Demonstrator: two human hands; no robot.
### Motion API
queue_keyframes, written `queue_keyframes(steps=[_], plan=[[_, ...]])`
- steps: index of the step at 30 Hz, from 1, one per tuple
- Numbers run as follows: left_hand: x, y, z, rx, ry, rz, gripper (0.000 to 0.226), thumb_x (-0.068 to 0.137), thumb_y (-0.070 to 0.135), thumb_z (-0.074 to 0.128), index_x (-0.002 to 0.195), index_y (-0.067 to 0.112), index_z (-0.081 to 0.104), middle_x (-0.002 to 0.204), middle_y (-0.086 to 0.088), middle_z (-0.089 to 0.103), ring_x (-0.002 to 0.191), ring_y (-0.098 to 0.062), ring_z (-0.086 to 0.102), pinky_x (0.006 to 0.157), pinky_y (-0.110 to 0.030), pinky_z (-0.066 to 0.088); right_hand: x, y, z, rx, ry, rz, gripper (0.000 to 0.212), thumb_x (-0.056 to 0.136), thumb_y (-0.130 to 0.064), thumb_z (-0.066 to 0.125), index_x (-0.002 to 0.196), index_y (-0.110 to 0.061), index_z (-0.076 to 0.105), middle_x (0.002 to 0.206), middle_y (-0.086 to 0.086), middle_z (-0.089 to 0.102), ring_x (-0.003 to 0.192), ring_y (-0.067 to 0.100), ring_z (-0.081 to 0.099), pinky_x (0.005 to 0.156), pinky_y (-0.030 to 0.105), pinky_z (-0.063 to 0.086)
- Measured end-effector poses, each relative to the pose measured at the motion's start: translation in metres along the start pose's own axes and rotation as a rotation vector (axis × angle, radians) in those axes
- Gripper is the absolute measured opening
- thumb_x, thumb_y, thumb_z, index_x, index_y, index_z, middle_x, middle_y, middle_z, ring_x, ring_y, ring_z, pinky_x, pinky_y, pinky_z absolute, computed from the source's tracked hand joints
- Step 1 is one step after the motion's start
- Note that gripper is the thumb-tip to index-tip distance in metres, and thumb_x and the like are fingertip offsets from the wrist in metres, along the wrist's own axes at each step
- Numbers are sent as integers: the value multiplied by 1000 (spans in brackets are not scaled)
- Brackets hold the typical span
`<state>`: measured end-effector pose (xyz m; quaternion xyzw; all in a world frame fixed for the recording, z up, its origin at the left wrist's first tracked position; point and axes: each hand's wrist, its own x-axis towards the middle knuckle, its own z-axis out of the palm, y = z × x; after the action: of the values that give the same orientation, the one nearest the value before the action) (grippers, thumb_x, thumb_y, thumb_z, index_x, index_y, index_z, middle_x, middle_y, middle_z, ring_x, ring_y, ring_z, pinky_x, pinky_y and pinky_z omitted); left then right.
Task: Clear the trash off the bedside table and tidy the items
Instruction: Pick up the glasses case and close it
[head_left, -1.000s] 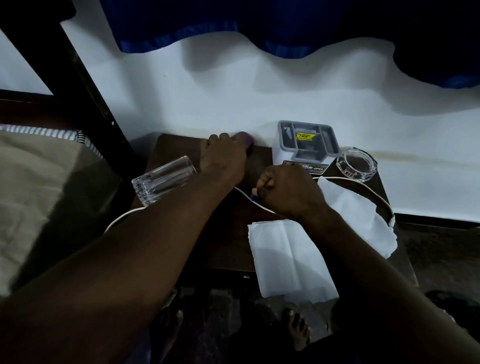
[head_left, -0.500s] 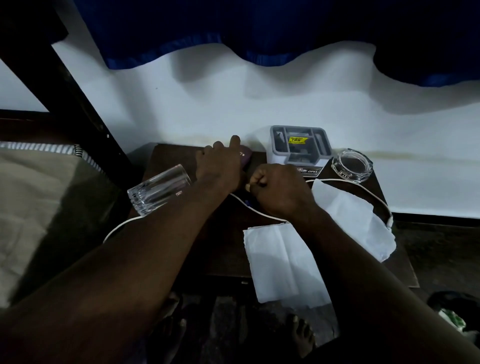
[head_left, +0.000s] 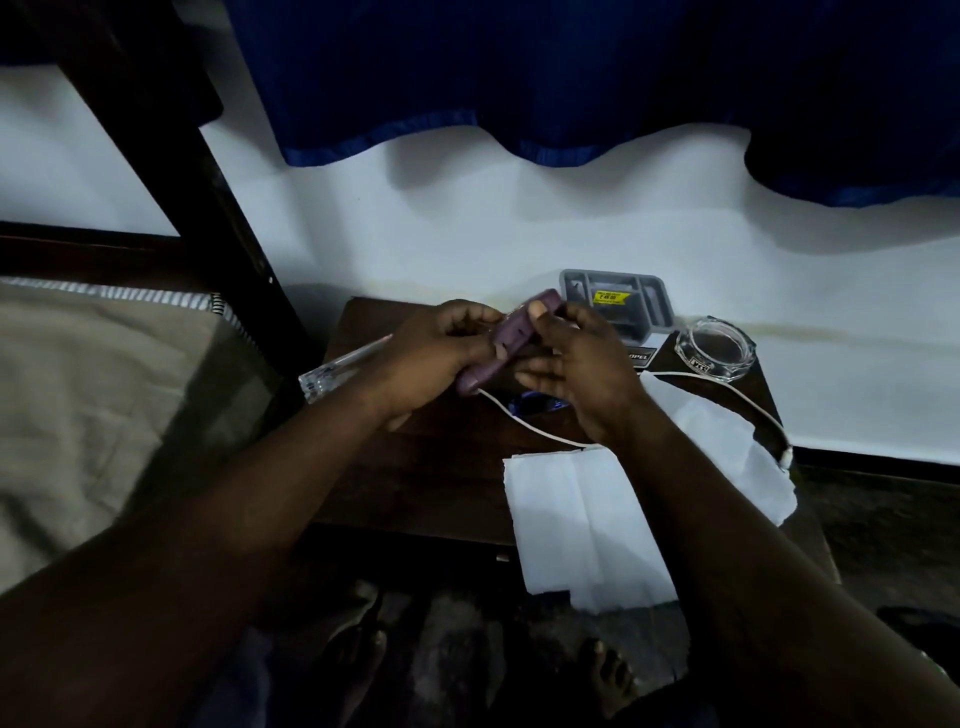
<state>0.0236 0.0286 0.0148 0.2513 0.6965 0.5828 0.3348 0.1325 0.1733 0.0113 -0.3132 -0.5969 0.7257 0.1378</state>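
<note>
Both hands have come up off the tabletop (head_left: 415, 467) with the purple case-like object (head_left: 511, 335), which lay at the back edge a second ago. The left hand (head_left: 431, 358) curls round its lower end, and the right hand (head_left: 582, 364) pinches the upper part, thumb on top. A white cable (head_left: 524, 423) trails beneath (whether it is plugged in, I cannot tell). A tumbler (head_left: 332, 371) lies tipped to the left, white tissues (head_left: 587, 519) lie near the front, and a grey box (head_left: 618, 306) and glass ashtray (head_left: 716, 351) sit behind.
</note>
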Motion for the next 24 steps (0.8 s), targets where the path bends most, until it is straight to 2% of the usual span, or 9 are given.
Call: queue_keyframes(steps=[3, 5, 7, 10, 12, 14, 18, 21, 24], plan=[[-23, 1, 0, -143, -21, -12, 29, 91, 5, 68, 118, 16, 73, 110, -7, 77, 88, -12, 71, 70, -31, 59, -14, -5, 5, 145, -81, -13, 33, 99, -32, 66, 126, -16, 57, 102, 6, 78, 87, 24, 78, 71, 32, 62], [-34, -1, 0, -185, 28, -39, 26, 92, 12, 70, 114, 25, 75, 111, 0, 77, 91, -11, 72, 74, -36, 62, -20, -6, 7, 230, -96, -29, 31, 98, -26, 68, 125, -18, 55, 98, 4, 77, 86, 23, 77, 77, 34, 63], [-42, -3, 2, -265, 132, -66, 16, 92, 15, 73, 107, 22, 74, 108, -2, 76, 92, -14, 72, 78, -39, 64, -24, -4, 9, 329, -96, -32, 26, 96, -17, 70, 116, -18, 53, 93, 3, 76, 83, 20, 75, 79, 34, 62], [-46, -3, 7, -507, 206, -140, 9, 90, 15, 75, 96, 16, 69, 97, -4, 74, 86, -17, 70, 73, -30, 63, -28, -2, 9, 481, -104, -13, 31, 94, -7, 69, 116, -13, 49, 98, 9, 73, 88, 23, 74, 77, 33, 62], [-44, -2, 10, -636, 203, -178, 15, 89, 13, 75, 102, 15, 68, 101, -5, 73, 89, -15, 69, 70, -25, 61, -26, 1, 7, 532, -105, 9, 38, 93, -4, 68, 122, -14, 45, 108, 17, 68, 93, 25, 73, 79, 35, 62], [-39, -1, 12, -667, 225, -192, 21, 89, 12, 75, 108, 15, 66, 103, -6, 72, 88, -14, 69, 72, -24, 61, -24, 4, 4, 492, -87, 19, 38, 93, -4, 68, 121, -14, 45, 110, 18, 68, 93, 29, 73, 83, 37, 62], [-21, 8, 14, -647, 229, -215, 23, 90, 20, 75, 111, 14, 66, 99, -7, 72, 83, -15, 68, 74, -25, 59, -17, 2, -8, 249, -54, -21, 24, 93, -7, 67, 112, -18, 55, 97, 4, 76, 98, 34, 75, 86, 40, 58], [-10, 10, 13, -639, 192, -199, 12, 89, 18, 76, 100, 16, 70, 93, -3, 74, 82, -13, 70, 75, -24, 60, -10, -1, -13, 105, -75, -86, 24, 90, -5, 66, 110, -19, 63, 97, -1, 71, 98, 22, 69, 87, 39, 56], [-4, 8, 9, -628, 86, -143, 21, 85, 4, 75, 104, 10, 70, 99, -5, 75, 90, -14, 72, 80, -25, 60, -5, -3, -18, -1, -96, -224, 37, 76, -6, 73, 110, -19, 67, 108, 0, 69, 101, 14, 66, 88, 35, 56]])
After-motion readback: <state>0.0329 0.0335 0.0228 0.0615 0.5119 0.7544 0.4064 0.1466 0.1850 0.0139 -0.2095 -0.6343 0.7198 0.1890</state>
